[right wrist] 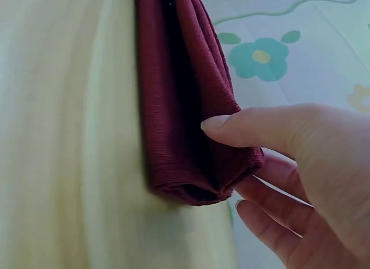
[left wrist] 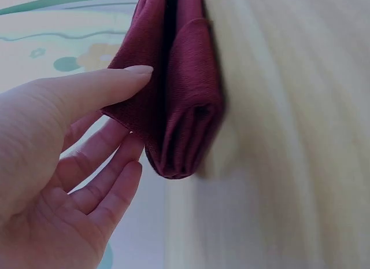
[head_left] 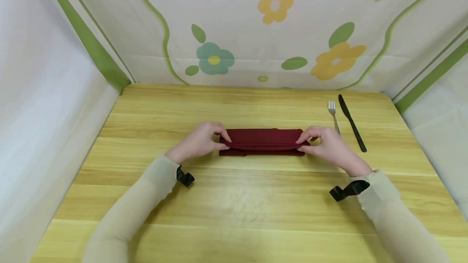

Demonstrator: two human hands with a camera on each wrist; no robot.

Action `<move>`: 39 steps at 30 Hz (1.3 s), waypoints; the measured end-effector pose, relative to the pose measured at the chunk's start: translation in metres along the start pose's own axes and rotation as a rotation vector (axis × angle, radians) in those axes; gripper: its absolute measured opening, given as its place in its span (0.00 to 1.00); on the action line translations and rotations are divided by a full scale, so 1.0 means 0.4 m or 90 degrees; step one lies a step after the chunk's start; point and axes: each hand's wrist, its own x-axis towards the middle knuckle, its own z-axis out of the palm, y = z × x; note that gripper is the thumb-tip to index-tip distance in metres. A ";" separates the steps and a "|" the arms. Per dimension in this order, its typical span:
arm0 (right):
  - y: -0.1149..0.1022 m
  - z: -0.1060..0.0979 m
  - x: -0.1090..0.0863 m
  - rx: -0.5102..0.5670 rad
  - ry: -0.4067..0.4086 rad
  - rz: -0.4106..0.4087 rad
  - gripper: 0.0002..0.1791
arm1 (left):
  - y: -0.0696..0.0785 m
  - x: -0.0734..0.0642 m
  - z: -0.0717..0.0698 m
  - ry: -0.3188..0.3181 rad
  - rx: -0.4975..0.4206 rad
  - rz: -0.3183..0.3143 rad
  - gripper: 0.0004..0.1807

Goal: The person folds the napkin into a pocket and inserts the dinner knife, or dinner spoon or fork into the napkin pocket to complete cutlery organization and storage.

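Observation:
A dark red cloth napkin (head_left: 263, 136), folded into a long narrow strip, lies across the middle of the table. Its near flap is lifted a little and sags between the two hands. My left hand (head_left: 204, 139) pinches the flap's left corner between thumb and fingers. At the other end, my right hand (head_left: 327, 145) pinches the right corner the same way. Several stacked layers of the napkin (left wrist: 193, 113) show at its end in the left wrist view. In the right wrist view a dark gap separates the raised flap (right wrist: 211, 78) from the layers beneath.
A fork (head_left: 332, 111) lies behind the right hand, its handle end partly hidden by that hand. To its right is a black knife (head_left: 352, 123). Flowered white cloth (head_left: 248, 31) hangs along the table's back edge, with white cloth at both sides.

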 end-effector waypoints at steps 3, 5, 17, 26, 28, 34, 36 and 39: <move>0.012 0.017 -0.007 -0.002 0.000 -0.016 0.15 | -0.003 -0.008 0.010 -0.010 0.007 -0.007 0.07; 0.019 0.027 -0.011 -0.005 0.001 -0.016 0.15 | -0.005 -0.012 0.015 -0.018 0.003 -0.010 0.07; 0.018 0.043 -0.018 -0.015 -0.020 0.029 0.12 | -0.021 -0.018 0.029 -0.015 -0.011 -0.009 0.07; -0.140 0.081 0.069 0.014 0.024 -0.087 0.21 | -0.010 -0.023 0.020 0.026 -0.032 -0.030 0.07; -0.173 0.116 0.102 0.036 0.000 -0.114 0.21 | -0.008 -0.020 0.021 0.040 -0.036 -0.029 0.07; -0.219 0.216 0.179 0.063 -0.059 -0.092 0.22 | 0.000 -0.013 0.029 0.094 -0.059 -0.014 0.09; -0.221 0.239 0.194 0.069 -0.060 -0.094 0.20 | 0.002 -0.013 0.031 0.108 -0.071 -0.006 0.11; -0.218 0.261 0.207 0.074 -0.054 -0.105 0.14 | 0.004 -0.014 0.031 0.118 -0.086 0.012 0.15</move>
